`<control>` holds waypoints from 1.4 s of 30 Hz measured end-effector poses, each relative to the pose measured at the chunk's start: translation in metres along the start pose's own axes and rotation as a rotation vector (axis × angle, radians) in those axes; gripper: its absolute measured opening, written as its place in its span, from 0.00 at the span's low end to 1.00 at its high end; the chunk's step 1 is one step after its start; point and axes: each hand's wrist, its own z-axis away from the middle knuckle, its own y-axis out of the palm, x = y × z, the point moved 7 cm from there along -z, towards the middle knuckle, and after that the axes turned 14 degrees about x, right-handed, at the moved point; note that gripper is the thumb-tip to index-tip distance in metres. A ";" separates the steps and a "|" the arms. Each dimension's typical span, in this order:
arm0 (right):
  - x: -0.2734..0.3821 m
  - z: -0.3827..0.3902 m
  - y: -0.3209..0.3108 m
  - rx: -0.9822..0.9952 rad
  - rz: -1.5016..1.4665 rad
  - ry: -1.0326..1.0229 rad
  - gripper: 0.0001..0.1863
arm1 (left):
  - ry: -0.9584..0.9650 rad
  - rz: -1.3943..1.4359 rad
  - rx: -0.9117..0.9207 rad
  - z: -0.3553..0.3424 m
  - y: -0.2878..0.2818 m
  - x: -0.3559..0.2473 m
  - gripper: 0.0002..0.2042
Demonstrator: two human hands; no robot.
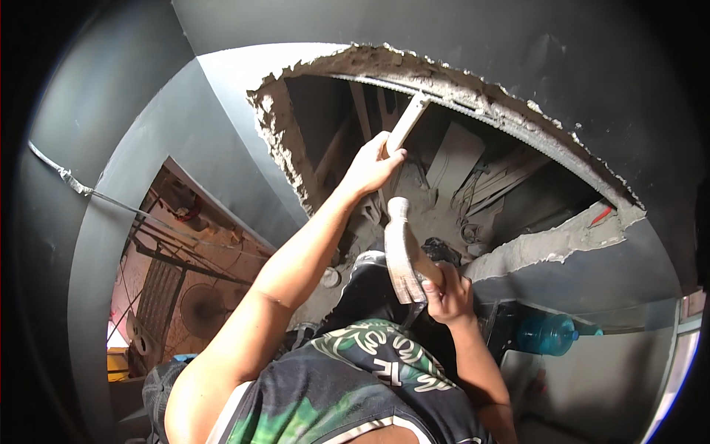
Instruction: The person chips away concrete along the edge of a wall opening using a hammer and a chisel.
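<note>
My left hand (373, 163) is closed around a pale, flat wooden piece (408, 123), raised toward the top of a rough-edged opening in a dark grey wall (592, 66). The far end of the piece meets or nearly meets a ribbed strip (473, 111) along the opening's upper edge; exact contact cannot be told. Lower down, in front of my body, my right hand (451, 296) grips a claw hammer (400, 255) by its handle. The hammer's head points up and its claw points down, apart from the wooden piece.
Broken plaster (281, 140) lines the opening, with boards (455, 159) and cables inside. On the lower right ledge lies a slim red object (602, 215). A blue water jug (543, 334) is at right. A doorway at left shows a round fan (203, 309); a cable (118, 202) crosses nearby.
</note>
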 end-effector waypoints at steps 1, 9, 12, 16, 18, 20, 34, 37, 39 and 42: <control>-0.013 0.020 0.005 0.040 -0.060 0.077 0.20 | 0.042 0.015 0.014 0.007 0.000 -0.012 0.07; -0.076 0.175 0.042 -0.014 -0.265 0.691 0.22 | -0.061 -0.423 -0.238 -0.009 -0.049 -0.048 0.16; -0.090 0.226 0.046 -0.081 -0.256 0.795 0.21 | -0.293 0.163 -0.053 -0.012 -0.024 -0.015 0.16; -0.092 0.277 0.056 -0.080 -0.287 0.962 0.20 | -0.409 0.854 0.073 -0.012 0.026 -0.013 0.16; -0.086 0.294 0.064 -0.237 -0.534 0.963 0.20 | -0.425 1.012 0.137 -0.004 0.050 -0.025 0.17; -0.080 0.297 0.061 -0.284 -0.512 0.994 0.21 | -0.416 0.573 0.306 0.003 0.074 -0.033 0.18; -0.100 0.361 0.091 -0.061 -0.488 1.212 0.23 | -0.508 0.093 0.429 0.155 0.129 0.175 0.27; -0.105 0.370 0.117 0.066 -0.639 1.307 0.20 | -0.532 -0.293 0.494 0.170 0.160 0.199 0.31; -0.106 0.381 0.138 0.111 -0.871 1.367 0.19 | -0.659 -0.403 0.520 0.181 0.168 0.186 0.34; -0.101 0.385 0.155 0.183 -1.092 1.412 0.19 | -0.589 -0.484 0.369 0.186 0.159 0.176 0.34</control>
